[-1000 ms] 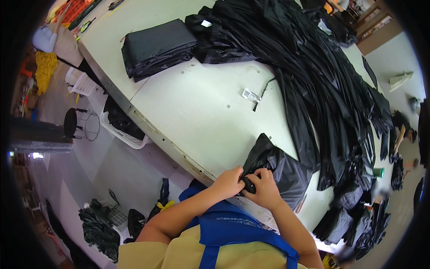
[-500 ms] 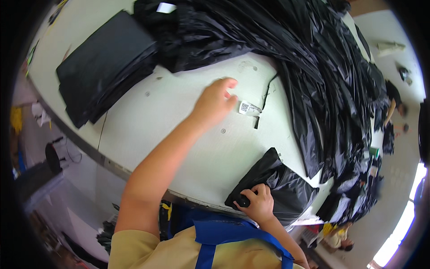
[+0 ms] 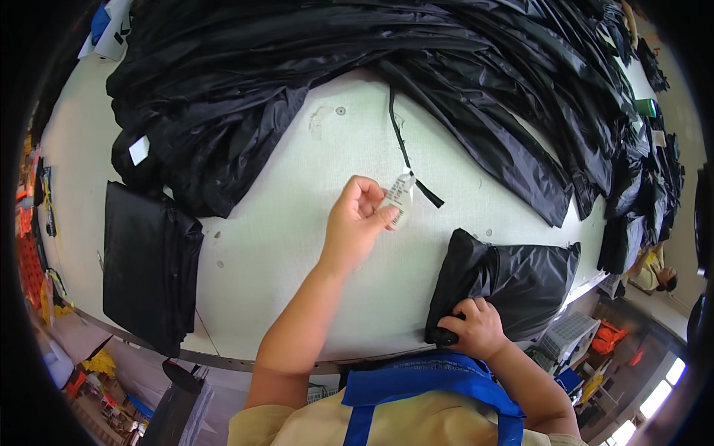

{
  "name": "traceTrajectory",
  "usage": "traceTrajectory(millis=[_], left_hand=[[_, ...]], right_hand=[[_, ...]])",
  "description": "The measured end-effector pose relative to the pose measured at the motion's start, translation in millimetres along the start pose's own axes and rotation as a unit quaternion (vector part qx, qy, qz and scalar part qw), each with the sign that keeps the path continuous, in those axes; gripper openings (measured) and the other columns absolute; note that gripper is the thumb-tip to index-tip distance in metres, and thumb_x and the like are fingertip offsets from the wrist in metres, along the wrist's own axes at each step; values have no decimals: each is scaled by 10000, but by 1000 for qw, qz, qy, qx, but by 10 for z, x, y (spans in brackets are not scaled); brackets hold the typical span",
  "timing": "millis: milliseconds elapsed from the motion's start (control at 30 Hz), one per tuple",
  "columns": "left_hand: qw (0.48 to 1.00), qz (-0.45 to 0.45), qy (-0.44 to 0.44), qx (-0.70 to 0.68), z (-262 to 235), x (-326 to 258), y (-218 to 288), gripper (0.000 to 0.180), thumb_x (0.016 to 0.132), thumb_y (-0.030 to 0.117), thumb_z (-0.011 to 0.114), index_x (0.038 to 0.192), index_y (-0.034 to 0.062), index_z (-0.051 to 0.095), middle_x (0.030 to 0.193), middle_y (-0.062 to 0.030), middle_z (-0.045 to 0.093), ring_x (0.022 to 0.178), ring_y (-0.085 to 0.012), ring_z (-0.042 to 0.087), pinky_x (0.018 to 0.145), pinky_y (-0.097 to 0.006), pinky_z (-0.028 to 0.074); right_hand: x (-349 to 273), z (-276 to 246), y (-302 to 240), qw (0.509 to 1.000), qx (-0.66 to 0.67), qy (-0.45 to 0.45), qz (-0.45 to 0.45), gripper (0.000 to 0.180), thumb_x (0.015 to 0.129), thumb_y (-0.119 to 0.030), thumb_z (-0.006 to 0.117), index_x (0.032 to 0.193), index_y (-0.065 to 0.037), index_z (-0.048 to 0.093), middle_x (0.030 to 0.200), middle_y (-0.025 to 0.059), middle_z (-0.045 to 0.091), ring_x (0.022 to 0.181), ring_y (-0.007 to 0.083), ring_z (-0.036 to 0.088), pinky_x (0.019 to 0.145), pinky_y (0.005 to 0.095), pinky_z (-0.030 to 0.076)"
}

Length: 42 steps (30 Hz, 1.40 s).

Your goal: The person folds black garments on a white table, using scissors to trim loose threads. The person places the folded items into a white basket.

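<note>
Over the middle of the table, my left hand pinches a white printed label between thumb and fingers. Its top end meets a thin black strip, which runs up toward the heaped black fabric; another short black piece lies beside it. Near the front edge, my right hand is closed around a small, dark, rounded thing, too dark to identify. That hand rests against the near left corner of a folded bundle of shiny black sheeting.
A large heap of black sheeting arches across the far side and down the right of the pale table. One folded black stack lies at left. A small white tag sits on the heap. Another person is at far right.
My left hand has closed on the label and lifted it; before, it hovered open beside it. My right hand stays at the bundle's corner. The whole view has turned and shifted.
</note>
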State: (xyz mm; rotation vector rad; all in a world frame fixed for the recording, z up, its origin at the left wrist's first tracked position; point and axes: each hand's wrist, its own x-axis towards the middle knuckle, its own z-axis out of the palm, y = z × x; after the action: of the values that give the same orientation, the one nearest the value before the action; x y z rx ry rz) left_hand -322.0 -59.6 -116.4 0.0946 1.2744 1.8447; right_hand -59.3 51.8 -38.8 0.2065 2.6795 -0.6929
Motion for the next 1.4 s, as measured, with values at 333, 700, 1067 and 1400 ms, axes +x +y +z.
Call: traceTrajectory(millis=[333, 700, 1067, 1400], left_hand=[[830, 324, 455, -7, -1215, 173, 1606, 526, 831, 67, 647, 1314, 36, 439, 1314, -114, 450, 1165, -183, 450, 1039, -314, 308], [743, 497, 445, 46, -1489, 523, 1252, 543, 802, -105, 655, 1216, 65, 347, 1167, -137, 585, 1035, -161, 544, 936, -282, 417], [626, 520, 502, 293, -1495, 442, 1283, 189, 763, -66, 700, 908, 56, 703, 1051, -117, 645, 891, -210, 625, 730, -272, 505], [623, 527, 494, 299, -1529, 437, 1247, 204, 727, -90, 700, 886, 37, 698, 1083, -130, 627, 826, -206, 614, 695, -261, 504]], right_hand=[[-85, 190, -57, 998, -45, 49, 5, 301, 508, -274, 804, 786, -271, 688, 841, 19, 509, 771, 257, 530, 631, 381, 447], [-102, 202, 4, 997, -65, 48, -9, 356, 450, -337, 880, 729, -204, 705, 795, 59, 495, 764, 272, 535, 612, 384, 462], [-142, 155, -20, 996, -56, -40, 49, 264, 683, -397, 717, 885, -226, 708, 918, 82, 501, 868, 309, 528, 716, 436, 477], [-115, 133, -72, 995, -89, -23, 29, 214, 642, -291, 743, 830, -197, 705, 867, 78, 509, 816, 294, 539, 654, 411, 479]])
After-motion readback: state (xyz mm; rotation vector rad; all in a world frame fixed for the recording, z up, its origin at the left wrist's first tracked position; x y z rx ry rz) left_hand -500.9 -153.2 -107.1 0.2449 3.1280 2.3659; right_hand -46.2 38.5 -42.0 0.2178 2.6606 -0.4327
